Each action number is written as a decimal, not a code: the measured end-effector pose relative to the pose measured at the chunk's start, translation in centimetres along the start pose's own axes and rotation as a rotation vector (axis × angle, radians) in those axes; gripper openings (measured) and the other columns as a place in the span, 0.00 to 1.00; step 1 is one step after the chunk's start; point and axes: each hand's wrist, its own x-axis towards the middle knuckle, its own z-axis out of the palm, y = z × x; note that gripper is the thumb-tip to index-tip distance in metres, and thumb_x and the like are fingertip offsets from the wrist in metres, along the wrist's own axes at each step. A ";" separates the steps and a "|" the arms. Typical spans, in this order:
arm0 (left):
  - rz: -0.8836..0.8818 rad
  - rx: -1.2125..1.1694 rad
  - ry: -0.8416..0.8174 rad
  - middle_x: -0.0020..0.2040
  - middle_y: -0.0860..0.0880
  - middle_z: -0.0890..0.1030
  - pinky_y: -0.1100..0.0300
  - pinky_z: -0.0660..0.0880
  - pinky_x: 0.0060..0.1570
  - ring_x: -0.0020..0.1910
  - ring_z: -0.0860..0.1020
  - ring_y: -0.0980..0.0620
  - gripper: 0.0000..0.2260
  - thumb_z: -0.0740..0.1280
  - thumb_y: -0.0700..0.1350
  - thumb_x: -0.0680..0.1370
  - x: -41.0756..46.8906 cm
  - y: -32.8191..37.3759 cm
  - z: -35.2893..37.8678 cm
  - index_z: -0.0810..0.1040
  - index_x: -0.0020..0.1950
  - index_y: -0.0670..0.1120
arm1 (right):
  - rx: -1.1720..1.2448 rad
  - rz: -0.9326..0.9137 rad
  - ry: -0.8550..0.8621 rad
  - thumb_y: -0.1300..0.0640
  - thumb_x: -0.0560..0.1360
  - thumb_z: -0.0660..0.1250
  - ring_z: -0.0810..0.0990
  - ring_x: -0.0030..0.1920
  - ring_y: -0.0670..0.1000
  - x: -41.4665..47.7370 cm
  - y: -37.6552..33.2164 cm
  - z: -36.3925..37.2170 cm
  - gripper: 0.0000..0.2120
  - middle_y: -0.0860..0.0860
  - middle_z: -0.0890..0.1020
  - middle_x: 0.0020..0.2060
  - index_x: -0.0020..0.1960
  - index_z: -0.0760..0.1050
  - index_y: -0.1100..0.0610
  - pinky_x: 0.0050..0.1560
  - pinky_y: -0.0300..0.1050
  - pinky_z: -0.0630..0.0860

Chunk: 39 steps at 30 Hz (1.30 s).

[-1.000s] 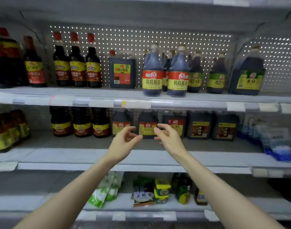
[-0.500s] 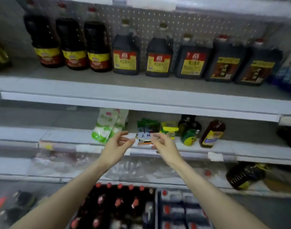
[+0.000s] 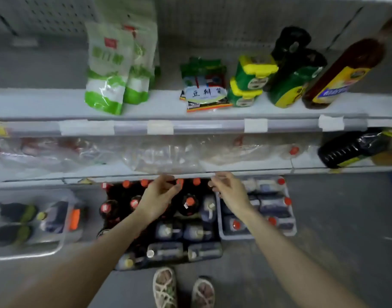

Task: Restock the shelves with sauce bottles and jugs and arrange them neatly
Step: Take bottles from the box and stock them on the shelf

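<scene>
Red-capped round bottles (image 3: 189, 204) stand below left hand (image 3: 156, 201) and right hand (image 3: 230, 192).

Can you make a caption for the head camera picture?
Left hand and right hand, both empty, hover above a black crate and grey crate of bottles under the shelf.

Sauce packet (image 3: 205, 94): white label reads "豆瓣酱".
Green-white bags (image 3: 106, 70): large characters, too blurred to read.
Amber bottle (image 3: 337, 78): yellow label, print blurred.

Both arms held fwd & down; left hand (image 3: 157, 200) & right hand (image 3: 230, 192) loosely curled, nothing gripped.
</scene>
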 end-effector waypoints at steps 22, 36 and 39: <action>0.018 0.045 -0.015 0.41 0.52 0.82 0.69 0.74 0.47 0.39 0.79 0.64 0.10 0.69 0.42 0.77 19.6 -26.7 12.4 0.76 0.58 0.45 | -0.032 0.044 0.093 0.69 0.74 0.70 0.75 0.52 0.49 22.1 31.1 6.4 0.17 0.53 0.77 0.49 0.61 0.73 0.64 0.45 0.26 0.72; 0.053 0.086 0.020 0.45 0.46 0.84 0.58 0.75 0.54 0.47 0.81 0.50 0.11 0.70 0.42 0.77 18.3 -25.1 11.4 0.77 0.57 0.42 | -0.005 -0.141 0.159 0.68 0.72 0.71 0.80 0.44 0.46 22.7 29.1 5.5 0.10 0.55 0.80 0.45 0.51 0.76 0.59 0.52 0.36 0.75; 0.043 0.075 0.012 0.45 0.46 0.83 0.61 0.75 0.53 0.47 0.81 0.51 0.11 0.69 0.43 0.77 15.7 -21.4 11.2 0.76 0.58 0.43 | 0.037 -0.169 0.162 0.66 0.72 0.72 0.79 0.46 0.47 19.7 24.4 4.1 0.11 0.51 0.81 0.44 0.50 0.76 0.55 0.53 0.38 0.74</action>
